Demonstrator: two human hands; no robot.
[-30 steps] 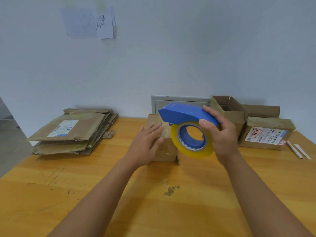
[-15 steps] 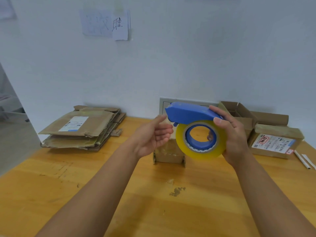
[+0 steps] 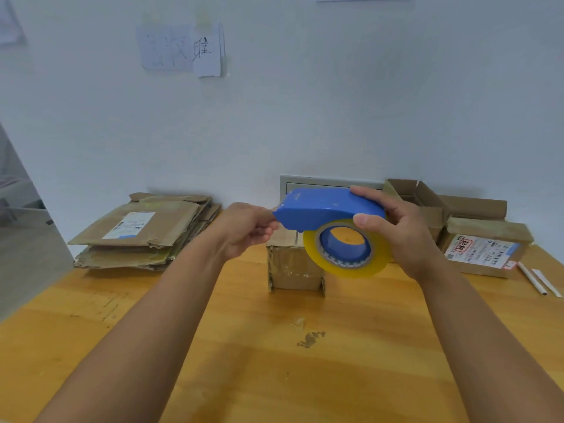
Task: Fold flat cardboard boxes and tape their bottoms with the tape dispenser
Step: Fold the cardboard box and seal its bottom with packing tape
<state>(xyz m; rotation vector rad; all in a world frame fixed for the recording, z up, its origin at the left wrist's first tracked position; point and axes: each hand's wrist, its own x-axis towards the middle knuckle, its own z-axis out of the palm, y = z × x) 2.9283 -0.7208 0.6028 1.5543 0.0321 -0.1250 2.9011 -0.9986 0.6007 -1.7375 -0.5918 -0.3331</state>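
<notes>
My right hand (image 3: 399,233) grips a blue tape dispenser (image 3: 323,207) with a yellowish tape roll (image 3: 345,264), held in the air over the table. My left hand (image 3: 247,228) has its fingertips pinched together at the dispenser's front tip; whether they hold the tape end I cannot tell. Behind and below the dispenser a small folded cardboard box (image 3: 293,267) stands on the wooden table (image 3: 274,361), its flaps on top partly hidden by the dispenser.
A stack of flat cardboard boxes (image 3: 143,230) lies at the back left. Folded boxes stand at the back right, one open (image 3: 418,196), one with a printed label (image 3: 485,251). Two white sticks (image 3: 537,277) lie by the right edge. The wall is close behind.
My left hand left the box top, rose and closed its fingers at the dispenser's front tip. The dispenser stayed in my right hand, roughly level. The camera view tilted up.
</notes>
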